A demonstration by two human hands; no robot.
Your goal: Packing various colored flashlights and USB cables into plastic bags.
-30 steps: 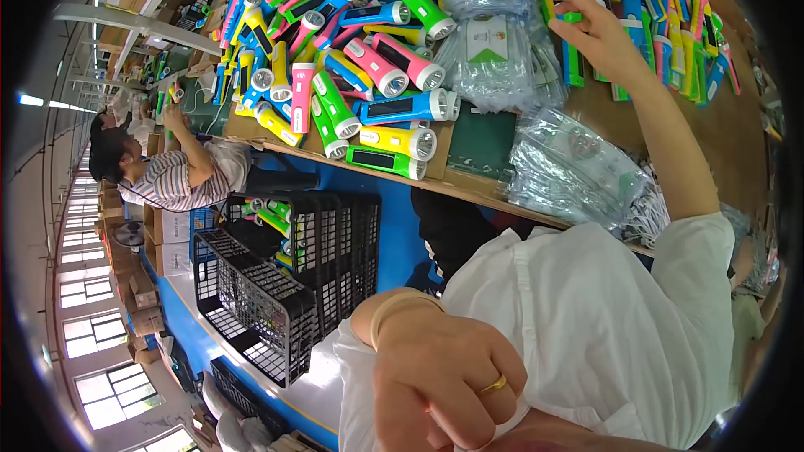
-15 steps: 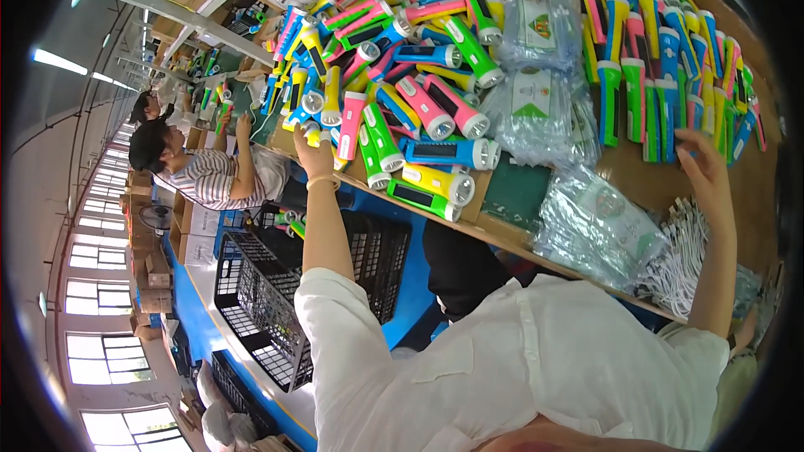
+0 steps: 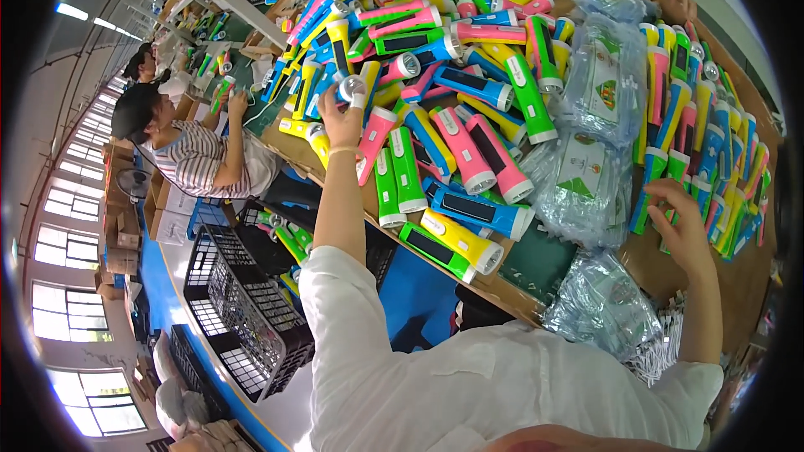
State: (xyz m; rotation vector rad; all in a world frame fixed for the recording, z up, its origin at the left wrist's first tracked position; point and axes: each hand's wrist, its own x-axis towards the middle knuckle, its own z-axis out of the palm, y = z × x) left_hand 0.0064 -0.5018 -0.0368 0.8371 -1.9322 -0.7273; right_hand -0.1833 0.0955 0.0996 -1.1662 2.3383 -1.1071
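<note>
A big heap of plastic flashlights [image 3: 469, 142] in pink, green, yellow and blue covers the workbench [image 3: 536, 264]. My left hand [image 3: 342, 117] reaches up into the heap's left side and is closed around a blue flashlight with a silver head [image 3: 350, 89]. My right hand [image 3: 688, 230] hovers at the right with fingers spread, its fingertips by a green flashlight in a neat row of flashlights [image 3: 695, 142]. It holds nothing. Both white sleeves enter from the lower edge.
Clear plastic bags with printed cards [image 3: 599, 100] lie between heap and row, with more bags [image 3: 603, 305] at the bench edge. Black wire crates [image 3: 243, 301] stand on the blue floor below. A person in a striped shirt [image 3: 201, 159] works at the left; another sits beyond.
My left hand has gone from near my lap up to the heap and closed on a flashlight. My right hand has dropped back from the far row toward me.
</note>
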